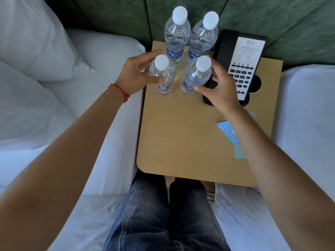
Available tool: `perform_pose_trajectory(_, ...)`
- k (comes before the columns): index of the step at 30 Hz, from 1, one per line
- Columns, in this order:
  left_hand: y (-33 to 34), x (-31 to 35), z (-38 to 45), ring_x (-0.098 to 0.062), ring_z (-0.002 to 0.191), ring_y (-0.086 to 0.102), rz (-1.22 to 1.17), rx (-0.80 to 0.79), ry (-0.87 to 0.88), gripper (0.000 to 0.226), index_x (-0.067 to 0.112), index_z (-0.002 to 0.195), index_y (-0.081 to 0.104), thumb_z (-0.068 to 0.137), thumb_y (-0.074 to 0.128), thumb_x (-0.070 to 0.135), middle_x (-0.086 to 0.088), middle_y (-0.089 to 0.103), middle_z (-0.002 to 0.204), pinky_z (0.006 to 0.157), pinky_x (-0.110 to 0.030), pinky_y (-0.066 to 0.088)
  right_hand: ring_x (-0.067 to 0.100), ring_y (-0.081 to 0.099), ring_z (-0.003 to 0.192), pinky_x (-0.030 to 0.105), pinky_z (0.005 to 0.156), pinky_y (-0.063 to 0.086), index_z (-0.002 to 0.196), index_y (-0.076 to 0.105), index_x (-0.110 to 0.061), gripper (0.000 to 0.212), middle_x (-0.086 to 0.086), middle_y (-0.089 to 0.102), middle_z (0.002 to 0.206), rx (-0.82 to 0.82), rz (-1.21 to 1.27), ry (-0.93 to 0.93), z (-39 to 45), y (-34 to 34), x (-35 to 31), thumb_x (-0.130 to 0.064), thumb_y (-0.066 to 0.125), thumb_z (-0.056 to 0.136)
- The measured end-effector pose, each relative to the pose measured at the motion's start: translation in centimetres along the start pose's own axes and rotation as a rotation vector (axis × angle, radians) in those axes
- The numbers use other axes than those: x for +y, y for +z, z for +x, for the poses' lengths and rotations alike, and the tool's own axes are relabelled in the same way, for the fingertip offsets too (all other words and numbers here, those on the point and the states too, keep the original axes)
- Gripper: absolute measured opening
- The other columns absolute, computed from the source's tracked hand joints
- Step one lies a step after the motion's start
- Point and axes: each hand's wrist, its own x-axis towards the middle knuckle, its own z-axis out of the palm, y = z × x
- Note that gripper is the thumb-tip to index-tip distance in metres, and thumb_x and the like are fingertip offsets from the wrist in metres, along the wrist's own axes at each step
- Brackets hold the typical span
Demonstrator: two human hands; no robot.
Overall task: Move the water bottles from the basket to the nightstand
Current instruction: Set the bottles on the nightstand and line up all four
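Standing upright on the nightstand (pixel 181 138), pale wood-grain laminate with rounded corners: 4 clear ribbed plastic water bottles, white screw caps, blue labels, grouped at the back beside the black phone (pixel 241 66), probably to leave the front free. Left hand (pixel 134 75) cups the front-left bottle (pixel 163 75), fingers curled around it; right hand (pixel 219 87) cups the front-right bottle (pixel 196 75), fingers loosely spread. Basket not in view.
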Motion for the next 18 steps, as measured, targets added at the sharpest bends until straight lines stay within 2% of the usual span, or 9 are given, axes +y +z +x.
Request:
perform_pose_trajectory(2, -0.2, 0.3, 0.6, -0.009, 0.112, 0.050, 0.096, -0.056, 0.022, 0.066, 0.012, 0.126, 0.051, 0.067, 0.077, 0.000, 0.007, 0.053, 0.121, 0.090, -0.012, 0.044, 0.010, 0.049, 0.124, 0.033, 0.106, 0.041, 0.134, 0.045, -0.014, 0.074, 0.002, 0.054, 0.134, -0.002, 0.004, -0.002, 0.4, -0.1, -0.1, -0.019, 0.079, 0.069)
perform_pose_trajectory(4, -0.1, 0.4, 0.7, -0.013, 0.110, 0.052, 0.173, -0.034, 0.042, 0.062, 0.013, 0.122, 0.056, 0.065, 0.079, 0.004, 0.005, 0.056, 0.117, 0.089, -0.015, 0.046, 0.010, 0.052, 0.120, 0.031, 0.104, 0.043, 0.131, 0.047, -0.014, 0.072, 0.002, 0.057, 0.130, 0.012, -0.001, -0.009, 0.6, 0.0, -0.2, -0.021, 0.080, 0.067)
perform_pose_trajectory(6, 0.4, 0.3, 0.2, -0.014, 0.108, 0.053, 0.200, 0.062, 0.055, 0.058, 0.011, 0.118, 0.059, 0.065, 0.080, 0.009, 0.000, 0.060, 0.115, 0.085, -0.013, 0.046, 0.011, 0.054, 0.118, 0.031, 0.103, 0.044, 0.130, 0.048, -0.013, 0.071, 0.002, 0.058, 0.128, 0.032, 0.004, -0.013, 0.5, 0.2, -0.3, -0.021, 0.080, 0.067)
perform_pose_trajectory(8, 1.4, 0.1, -0.5, -0.011, 0.102, 0.053, 0.186, 0.201, 0.042, 0.056, 0.011, 0.115, 0.060, 0.063, 0.082, 0.014, 0.002, 0.059, 0.110, 0.080, -0.008, 0.046, 0.012, 0.055, 0.117, 0.032, 0.102, 0.045, 0.130, 0.048, -0.013, 0.070, 0.003, 0.058, 0.128, 0.055, 0.013, -0.012, 0.3, 0.4, -0.2, -0.020, 0.080, 0.067)
perform_pose_trajectory(10, 2.7, 0.0, -1.1, -0.009, 0.099, 0.052, 0.143, 0.337, 0.010, 0.057, 0.012, 0.115, 0.060, 0.062, 0.082, 0.017, 0.006, 0.056, 0.108, 0.079, -0.014, 0.049, 0.011, 0.055, 0.117, 0.032, 0.102, 0.045, 0.130, 0.048, -0.012, 0.070, 0.002, 0.058, 0.128, 0.068, 0.019, -0.004, 0.2, 0.6, -0.2, -0.020, 0.080, 0.068)
perform_pose_trajectory(13, 4.0, 0.0, -1.5, -0.008, 0.098, 0.052, 0.098, 0.481, -0.053, 0.060, 0.014, 0.115, 0.059, 0.061, 0.083, 0.022, -0.001, 0.059, 0.113, 0.081, -0.023, 0.052, 0.011, 0.054, 0.119, 0.031, 0.103, 0.044, 0.130, 0.048, -0.012, 0.071, 0.003, 0.057, 0.130, 0.072, 0.037, 0.002, 0.2, 0.7, -0.2, -0.020, 0.081, 0.067)
perform_pose_trajectory(15, 4.3, 0.0, -1.5, -0.008, 0.099, 0.051, 0.096, 0.498, -0.061, 0.060, 0.014, 0.115, 0.058, 0.062, 0.083, 0.024, -0.007, 0.059, 0.117, 0.082, -0.024, 0.052, 0.012, 0.054, 0.119, 0.032, 0.103, 0.044, 0.130, 0.048, -0.012, 0.071, 0.004, 0.057, 0.130, 0.066, 0.042, 0.002, 0.2, 0.7, -0.2, -0.020, 0.081, 0.067)
perform_pose_trajectory(18, 3.5, -0.5, -1.3, -0.008, 0.103, 0.051, 0.075, 0.406, -0.056, 0.064, 0.012, 0.118, 0.055, 0.061, 0.083, 0.023, -0.008, 0.056, 0.121, 0.083, -0.017, 0.049, 0.013, 0.053, 0.120, 0.034, 0.103, 0.044, 0.130, 0.047, -0.012, 0.071, 0.003, 0.055, 0.131, 0.059, 0.038, -0.002, 0.3, 0.7, -0.1, -0.020, 0.081, 0.068)
